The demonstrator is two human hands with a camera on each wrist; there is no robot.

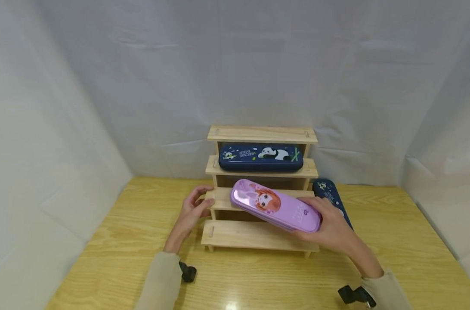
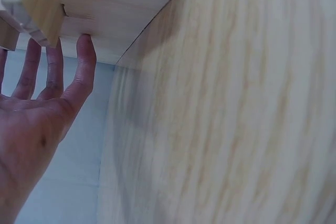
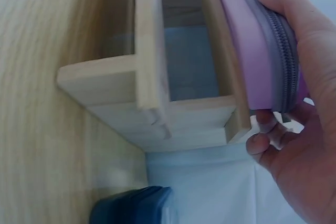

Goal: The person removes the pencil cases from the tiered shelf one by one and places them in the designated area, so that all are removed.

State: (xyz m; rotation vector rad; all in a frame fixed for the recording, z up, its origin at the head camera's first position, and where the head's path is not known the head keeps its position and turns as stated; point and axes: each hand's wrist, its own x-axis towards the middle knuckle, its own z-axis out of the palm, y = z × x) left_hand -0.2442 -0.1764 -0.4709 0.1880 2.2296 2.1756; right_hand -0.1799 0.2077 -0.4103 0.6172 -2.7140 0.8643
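A purple pencil case (image 1: 275, 205) with a cartoon girl on its lid hangs tilted over the middle steps of a wooden stepped rack (image 1: 254, 236). My right hand (image 1: 329, 226) grips its right end, thumb on top and fingers underneath; the right wrist view shows the purple case (image 3: 257, 51) and its zipper held in the right hand (image 3: 294, 129) beside the rack (image 3: 152, 93). My left hand (image 1: 192, 211) rests with straight fingers against the rack's left end, and the fingertips (image 2: 84, 45) touch the wood (image 2: 115, 3).
A navy panda pencil case (image 1: 260, 157) lies on the rack's upper shelf. Another navy case (image 1: 329, 198) lies on the table (image 1: 122, 241) right of the rack, partly behind my right hand. White cloth walls enclose the table on three sides.
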